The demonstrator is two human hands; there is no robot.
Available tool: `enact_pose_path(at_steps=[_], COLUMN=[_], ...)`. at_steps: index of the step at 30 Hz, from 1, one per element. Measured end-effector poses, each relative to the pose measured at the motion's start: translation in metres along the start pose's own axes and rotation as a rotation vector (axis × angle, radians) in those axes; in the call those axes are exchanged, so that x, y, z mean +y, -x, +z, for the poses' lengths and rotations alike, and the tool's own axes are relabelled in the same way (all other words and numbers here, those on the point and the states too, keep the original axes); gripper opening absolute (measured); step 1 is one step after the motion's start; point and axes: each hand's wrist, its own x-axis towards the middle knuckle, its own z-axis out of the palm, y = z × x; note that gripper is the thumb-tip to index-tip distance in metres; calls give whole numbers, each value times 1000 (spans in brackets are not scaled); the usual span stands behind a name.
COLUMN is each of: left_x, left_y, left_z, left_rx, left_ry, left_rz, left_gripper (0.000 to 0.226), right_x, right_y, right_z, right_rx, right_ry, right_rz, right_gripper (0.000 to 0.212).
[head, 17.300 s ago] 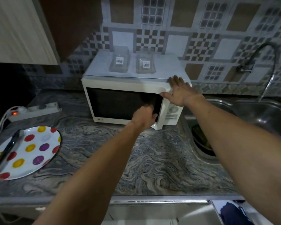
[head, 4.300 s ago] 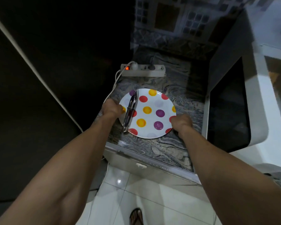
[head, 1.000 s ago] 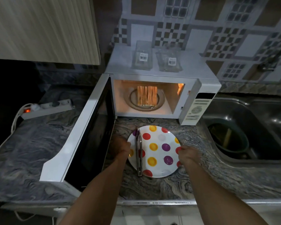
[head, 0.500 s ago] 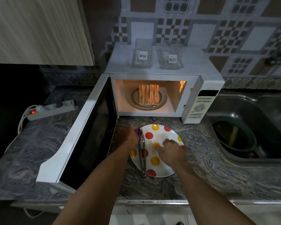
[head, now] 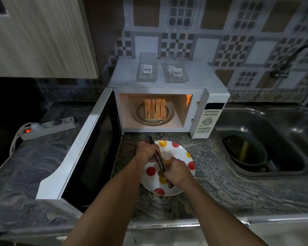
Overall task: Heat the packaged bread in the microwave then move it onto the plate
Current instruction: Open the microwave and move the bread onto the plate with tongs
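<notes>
Two hands meet over the spotted plate (head: 182, 154) in front of the microwave (head: 167, 96), and I watch both of them close on a pair of dark tongs (head: 159, 161). My left hand (head: 147, 151) curls round the tongs' far part, the end nearer the microwave; my right hand (head: 176, 172) grips the near part, fingers wrapped tight, with one tip of the tool poking out behind the palm. Whether the tongs have left the plate I cannot tell.

Inside the microwave, the bread (head: 155, 111) sits on the turntable (head: 169, 118) under the orange cavity lamp, well apart from the plate. No wrapper shows on it from here. The microwave door (head: 82, 148) stands swung wide to the microwave's left, so I judge the heating done and the transfer not yet begun: the bread must come out and go down on the plate just before the opening.

The slices stand on edge, packed side by side in a row. That row's long axis runs left to right across the microwave's mouth, while each slice's cut edge faces out toward the plate and me. Tongs closing across the row from its two ends would, I judge, take the whole stack at once.
</notes>
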Motion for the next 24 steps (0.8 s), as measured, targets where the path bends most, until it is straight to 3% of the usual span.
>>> enact_pose_path(at_steps=[4, 8, 12, 17, 24], left_x=[28, 45, 54, 59, 54], left_y=[11, 16, 18, 11, 12], left_z=[6, 12, 15, 13, 15], left_rx=[-90, -237, -255, -221, -258], left_ry=[109, 124, 136, 261, 295], left_rz=[58, 133, 196, 185, 169], left_gripper=[17, 28, 28, 24, 28], right_x=[8, 9, 14, 23, 33], right_y=[-7, -5, -6, 1, 4], right_z=[-23, -48, -54, -57, -63], right_rx=[1, -68, -56, -73, -136], right_ry=[-606, -1065, -1192, -1303, -1216], right_rz=[164, 166, 127, 137, 151], right_gripper=[60, 43, 43, 25, 32])
